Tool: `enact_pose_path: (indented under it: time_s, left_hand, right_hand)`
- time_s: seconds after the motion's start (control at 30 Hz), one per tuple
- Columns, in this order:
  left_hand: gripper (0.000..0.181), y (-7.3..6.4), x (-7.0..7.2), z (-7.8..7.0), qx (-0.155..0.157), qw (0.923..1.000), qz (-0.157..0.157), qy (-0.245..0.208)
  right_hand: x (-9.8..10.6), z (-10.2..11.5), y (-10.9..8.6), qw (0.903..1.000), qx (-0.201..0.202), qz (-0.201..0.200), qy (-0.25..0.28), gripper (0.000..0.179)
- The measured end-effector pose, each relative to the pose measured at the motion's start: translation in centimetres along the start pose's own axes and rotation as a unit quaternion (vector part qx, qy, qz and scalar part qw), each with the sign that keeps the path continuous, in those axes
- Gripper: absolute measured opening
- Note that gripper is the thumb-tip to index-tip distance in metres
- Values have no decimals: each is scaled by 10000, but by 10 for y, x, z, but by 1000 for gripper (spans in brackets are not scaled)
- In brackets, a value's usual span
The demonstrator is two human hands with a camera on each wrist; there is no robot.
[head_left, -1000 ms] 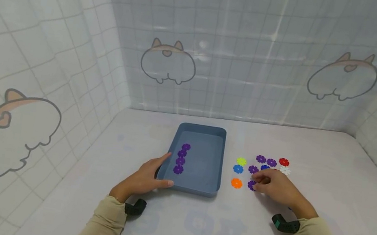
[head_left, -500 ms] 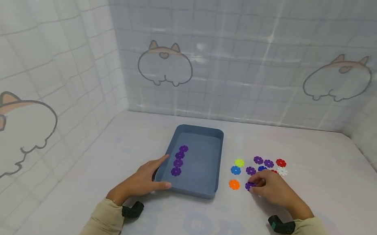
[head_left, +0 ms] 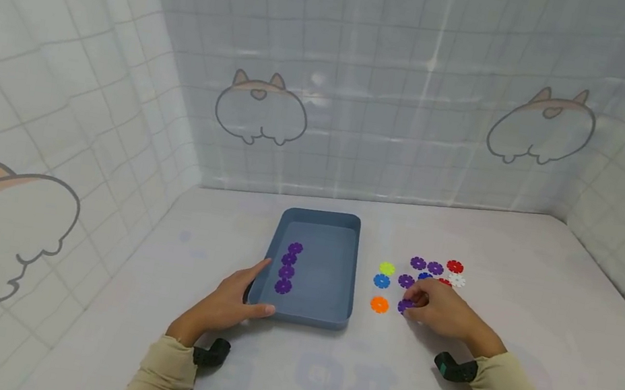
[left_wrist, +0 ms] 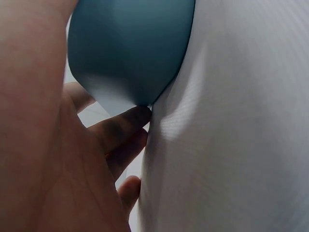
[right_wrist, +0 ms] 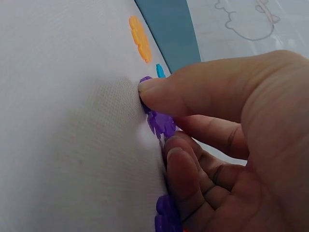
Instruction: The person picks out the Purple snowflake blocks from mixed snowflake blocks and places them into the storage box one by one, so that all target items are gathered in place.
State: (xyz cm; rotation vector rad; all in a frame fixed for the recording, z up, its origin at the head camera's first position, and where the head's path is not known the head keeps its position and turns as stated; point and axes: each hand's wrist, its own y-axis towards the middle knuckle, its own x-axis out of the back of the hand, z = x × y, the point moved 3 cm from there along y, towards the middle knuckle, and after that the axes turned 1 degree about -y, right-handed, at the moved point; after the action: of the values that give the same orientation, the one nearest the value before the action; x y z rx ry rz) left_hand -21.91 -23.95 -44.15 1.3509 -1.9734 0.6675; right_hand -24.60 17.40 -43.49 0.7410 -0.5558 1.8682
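A blue-grey tray (head_left: 327,259) lies on the table, with several purple snowflake discs (head_left: 286,272) in a column along its left side. My left hand (head_left: 224,304) is spread round the tray's near left corner, thumb along the front edge and fingers against the outer left wall. To the right of the tray, my right hand (head_left: 444,311) pinches a purple snowflake disc (head_left: 404,306) low at the table surface. In the right wrist view the thumb (right_wrist: 164,94) covers much of that disc, and another purple disc (right_wrist: 161,124) shows just below it.
Yellow (head_left: 387,269), blue (head_left: 381,281) and orange discs (head_left: 379,304) lie between tray and right hand. Beyond that hand are more purple discs (head_left: 418,263), red discs (head_left: 454,266) and a white disc (head_left: 457,281). A tiled-pattern curtain (head_left: 360,127) stands behind the table.
My right thumb and fingers have drawn together on the purple disc. The head view has shifted slightly, so everything sits further left. My left hand keeps its place at the tray corner.
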Motion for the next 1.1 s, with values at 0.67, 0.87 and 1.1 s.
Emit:
enact_pose_path:
  time_s: [0.67,0.87,1.1]
  left_hand:
    - [96,-2,0,1,-82,9999,39,-48]
    - [97,-2,0,1,-37,10000,43,-45]
    - [98,-1,-1,1,-49,10000,44,-43]
  right_hand:
    - [2,-7,0,9994,98,-121,302,14]
    - [4,-9,2,9977,52,-203,650,18]
    - [4,-10,1,9954,-1,-338,892,27]
